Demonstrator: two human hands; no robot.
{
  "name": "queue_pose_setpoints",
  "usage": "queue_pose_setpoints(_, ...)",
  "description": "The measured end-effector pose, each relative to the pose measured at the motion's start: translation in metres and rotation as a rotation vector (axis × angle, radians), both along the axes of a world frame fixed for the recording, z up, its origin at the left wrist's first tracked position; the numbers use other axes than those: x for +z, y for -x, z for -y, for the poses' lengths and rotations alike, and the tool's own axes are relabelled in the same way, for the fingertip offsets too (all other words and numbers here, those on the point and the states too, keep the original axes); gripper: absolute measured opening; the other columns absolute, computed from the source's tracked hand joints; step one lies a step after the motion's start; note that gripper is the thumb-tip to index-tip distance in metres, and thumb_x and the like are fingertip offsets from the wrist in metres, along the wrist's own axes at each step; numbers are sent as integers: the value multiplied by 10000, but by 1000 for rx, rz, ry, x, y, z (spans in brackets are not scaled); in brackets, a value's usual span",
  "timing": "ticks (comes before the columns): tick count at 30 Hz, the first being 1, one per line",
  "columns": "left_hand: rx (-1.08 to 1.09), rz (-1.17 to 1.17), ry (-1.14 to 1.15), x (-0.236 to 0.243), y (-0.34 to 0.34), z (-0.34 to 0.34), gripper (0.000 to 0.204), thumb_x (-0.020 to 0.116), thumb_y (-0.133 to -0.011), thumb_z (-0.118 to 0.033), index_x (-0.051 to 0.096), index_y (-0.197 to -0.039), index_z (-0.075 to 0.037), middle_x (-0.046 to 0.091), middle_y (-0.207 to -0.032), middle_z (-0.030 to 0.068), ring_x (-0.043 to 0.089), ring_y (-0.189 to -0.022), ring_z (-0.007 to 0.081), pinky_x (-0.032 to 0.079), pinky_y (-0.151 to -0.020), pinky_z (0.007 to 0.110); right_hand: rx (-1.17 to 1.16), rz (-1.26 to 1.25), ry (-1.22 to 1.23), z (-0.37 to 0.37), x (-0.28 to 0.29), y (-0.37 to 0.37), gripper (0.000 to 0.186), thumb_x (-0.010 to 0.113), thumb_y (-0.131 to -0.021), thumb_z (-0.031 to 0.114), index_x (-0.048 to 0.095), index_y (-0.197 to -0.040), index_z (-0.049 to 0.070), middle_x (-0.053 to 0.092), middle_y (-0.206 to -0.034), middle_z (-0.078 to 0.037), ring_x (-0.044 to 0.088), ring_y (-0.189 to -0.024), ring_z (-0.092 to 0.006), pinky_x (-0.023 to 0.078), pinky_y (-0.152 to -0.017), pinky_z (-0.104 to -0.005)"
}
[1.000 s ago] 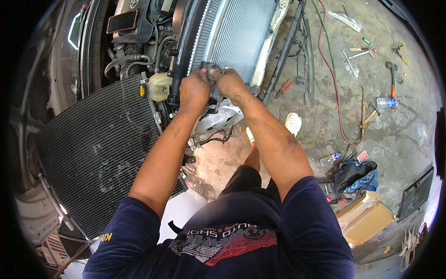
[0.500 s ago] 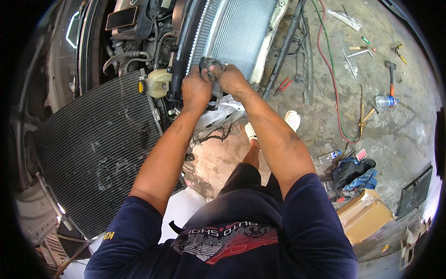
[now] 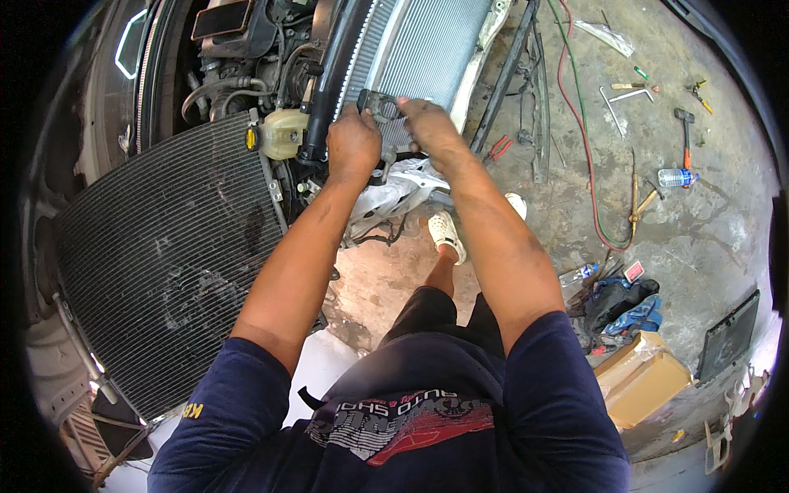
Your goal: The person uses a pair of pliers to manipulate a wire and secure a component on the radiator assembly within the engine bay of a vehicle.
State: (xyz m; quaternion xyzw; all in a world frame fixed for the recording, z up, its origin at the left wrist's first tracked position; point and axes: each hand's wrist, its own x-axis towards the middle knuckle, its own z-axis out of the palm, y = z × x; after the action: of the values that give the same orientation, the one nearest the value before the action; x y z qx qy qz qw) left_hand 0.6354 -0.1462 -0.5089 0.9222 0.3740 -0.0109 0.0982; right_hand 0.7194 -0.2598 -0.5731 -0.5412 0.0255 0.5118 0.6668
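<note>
My left hand (image 3: 354, 146) is closed round the left side of a dark grey part with a round recess (image 3: 381, 105), over the lower end of a silver finned radiator (image 3: 431, 49). At the part's right edge is my right hand (image 3: 436, 133), its fingers apart and their tips close to the part. Whether they touch it I cannot tell. Below both hands lies crumpled silvery-white body metal (image 3: 394, 187). A cream plastic reservoir with a yellow cap (image 3: 283, 134) sits left of my left hand.
A large black finned panel (image 3: 168, 263) leans at the left, below the engine bay (image 3: 238, 78). On the floor at right are red-handled pliers (image 3: 500, 148), hoses (image 3: 588, 140), a hammer (image 3: 685, 131), a water bottle (image 3: 678, 177) and a cardboard box (image 3: 645, 382).
My right hand has moved slightly right and its fingers have spread from the part, which shows more now. My left hand keeps its hold. One foot has shifted.
</note>
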Motion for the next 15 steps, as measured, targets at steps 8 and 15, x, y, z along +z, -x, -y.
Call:
queue_pose_setpoints(8, 58, 63, 142, 7, 4, -4, 401, 672, -958, -306, 634, -1091, 71, 711, -966, 350, 703, -937, 526, 551, -899, 569, -311, -231, 19, 85, -16, 14, 188, 505, -1071, 128, 597, -1099, -33, 636, -931, -130, 613, -737, -157, 652, -763, -339)
queue_pose_setpoints(15, -103, 448, 139, 18, 45, 8, 502, 739, -917, -313, 616, -1265, 28, 737, -984, 280, 711, -950, 495, 576, -876, 520, -54, 37, 257, 131, -1, 26, 324, 591, -1067, 316, 671, -952, 24, 649, -795, -71, 529, -594, -157, 491, -580, -313)
